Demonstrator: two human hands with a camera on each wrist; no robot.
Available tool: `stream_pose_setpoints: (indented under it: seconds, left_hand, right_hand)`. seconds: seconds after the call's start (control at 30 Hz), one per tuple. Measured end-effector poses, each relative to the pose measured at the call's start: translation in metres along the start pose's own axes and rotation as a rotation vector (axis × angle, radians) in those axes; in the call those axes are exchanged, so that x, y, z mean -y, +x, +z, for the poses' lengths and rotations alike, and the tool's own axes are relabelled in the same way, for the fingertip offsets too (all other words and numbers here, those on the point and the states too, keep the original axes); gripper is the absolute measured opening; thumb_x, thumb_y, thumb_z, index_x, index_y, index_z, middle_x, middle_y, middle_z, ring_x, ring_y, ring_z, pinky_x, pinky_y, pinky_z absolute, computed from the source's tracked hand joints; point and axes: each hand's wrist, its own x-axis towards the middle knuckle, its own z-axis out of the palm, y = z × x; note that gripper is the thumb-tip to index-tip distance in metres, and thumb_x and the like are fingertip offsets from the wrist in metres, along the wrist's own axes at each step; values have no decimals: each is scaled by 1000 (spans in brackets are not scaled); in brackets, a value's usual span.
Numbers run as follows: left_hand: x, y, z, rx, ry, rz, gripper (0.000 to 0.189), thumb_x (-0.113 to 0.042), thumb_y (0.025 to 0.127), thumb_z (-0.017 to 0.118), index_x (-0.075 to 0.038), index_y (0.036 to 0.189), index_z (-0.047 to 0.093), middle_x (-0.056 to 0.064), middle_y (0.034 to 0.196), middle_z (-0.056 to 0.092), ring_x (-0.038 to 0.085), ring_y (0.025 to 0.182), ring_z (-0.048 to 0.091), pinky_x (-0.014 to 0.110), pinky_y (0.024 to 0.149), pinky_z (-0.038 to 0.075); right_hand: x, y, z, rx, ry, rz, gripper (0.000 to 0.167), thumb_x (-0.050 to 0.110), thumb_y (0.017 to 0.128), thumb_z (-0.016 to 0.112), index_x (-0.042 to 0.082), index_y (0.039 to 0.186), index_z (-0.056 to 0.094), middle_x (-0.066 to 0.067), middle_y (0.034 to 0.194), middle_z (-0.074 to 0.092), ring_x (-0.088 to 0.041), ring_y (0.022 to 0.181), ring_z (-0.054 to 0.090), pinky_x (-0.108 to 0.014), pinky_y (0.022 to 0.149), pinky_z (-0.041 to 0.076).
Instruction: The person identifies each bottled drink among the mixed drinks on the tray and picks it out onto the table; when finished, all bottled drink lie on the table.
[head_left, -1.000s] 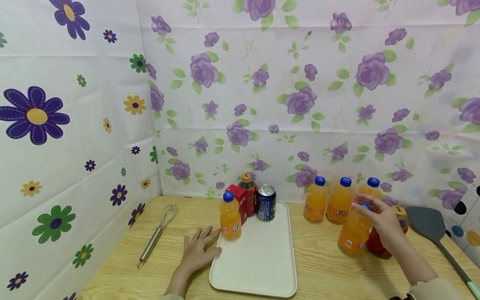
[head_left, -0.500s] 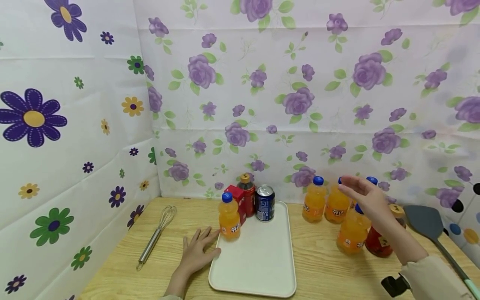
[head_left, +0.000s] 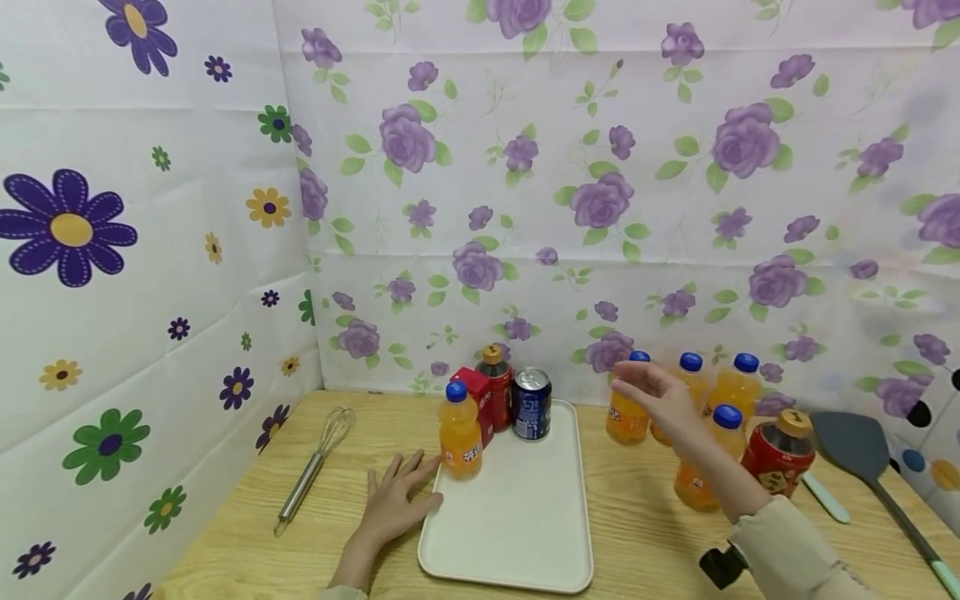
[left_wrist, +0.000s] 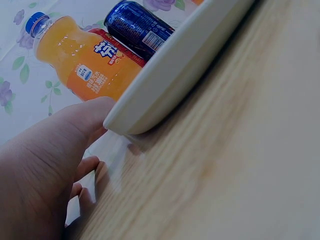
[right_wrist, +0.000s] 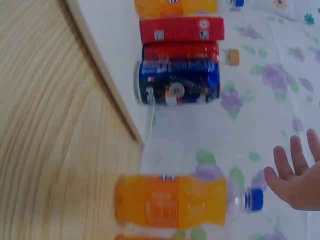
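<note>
My left hand (head_left: pixel 399 502) rests at the left edge of the cream tray (head_left: pixel 517 533), fingers spread and thumb touching the rim. My right hand (head_left: pixel 660 402) reaches over the right-hand group, close to the leftmost orange soda bottle (head_left: pixel 626 421); its fingers are loosely bent and hold nothing. In the right wrist view that hand (right_wrist: pixel 300 175) appears near the bottle's blue cap (right_wrist: pixel 254 199). On the tray stand an orange soda bottle (head_left: pixel 460 433), a red box (head_left: pixel 480 400), a dark bottle with a red label (head_left: pixel 498 392) and a blue can (head_left: pixel 532 408).
Several more orange soda bottles (head_left: pixel 733 392) stand on the right, partly behind the right arm. Beside them are a red-labelled bottle (head_left: pixel 780 454), a light green handle (head_left: pixel 827 498) and a grey spatula (head_left: pixel 851 429). A whisk (head_left: pixel 311 471) lies left of the tray.
My right hand has left the front orange soda bottle and moved left, over to the leftmost bottle of the group. My left hand stays at the tray edge.
</note>
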Motion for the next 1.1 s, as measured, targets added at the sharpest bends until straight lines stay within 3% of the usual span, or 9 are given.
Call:
stream_pose_setpoints:
  seconds: [0.13, 0.27, 0.43, 0.53, 0.8, 1.0, 1.1]
  left_hand:
    - [1, 0, 0, -6, 7, 3, 58, -44, 85, 66, -28, 139, 55, 17, 154, 40, 54, 145, 20, 79, 108, -7]
    - [1, 2, -1, -4, 4, 16, 57, -44, 85, 66, -27, 139, 55, 18, 154, 40, 55, 144, 20, 80, 108, -7]
    - [1, 2, -4, -4, 14, 14, 57, -44, 86, 66, -27, 140, 55, 17, 154, 40, 55, 145, 20, 80, 108, -7]
    - [1, 0, -3, -4, 15, 7, 58, -45, 86, 65, -27, 140, 55, 16, 155, 39, 54, 145, 19, 79, 108, -8]
    - [3, -1, 2, -6, 19, 19, 58, -46, 85, 65, -26, 138, 57, 18, 153, 41, 56, 143, 22, 82, 106, -6]
    - [5, 1, 5, -13, 18, 26, 57, -46, 85, 65, -28, 138, 56, 18, 153, 41, 55, 144, 22, 81, 107, -6]
    - [5, 3, 3, -19, 22, 26, 57, -46, 85, 65, -28, 139, 56, 18, 153, 41, 55, 144, 21, 81, 107, -6]
  right_hand:
    - [6, 14, 32, 17, 32, -33, 49, 28, 95, 64, -2, 132, 55, 0, 118, 67, 8, 99, 60, -9, 89, 49]
    - [8, 34, 62, 17, 17, -54, 44, 26, 95, 63, 0, 130, 58, -18, 128, 63, -13, 110, 63, -27, 102, 50]
    - [13, 61, 98, 42, 6, -76, 44, 25, 94, 64, 2, 130, 57, -20, 134, 59, -34, 126, 54, -49, 113, 40]
    - [11, 75, 118, 40, -19, -81, 46, 26, 93, 66, 3, 131, 56, -20, 138, 57, -35, 131, 50, -51, 116, 36]
    - [5, 100, 154, 56, -142, -24, 55, 35, 91, 67, 8, 137, 53, -15, 142, 54, -36, 134, 48, -53, 109, 43]
    - [9, 114, 164, 89, -18, 96, 69, 34, 89, 69, 5, 146, 42, -21, 146, 49, -35, 136, 46, -50, 111, 42]
    - [10, 118, 167, 116, 8, 105, 71, 31, 89, 70, 4, 147, 40, -22, 146, 49, -34, 136, 47, -48, 112, 42]
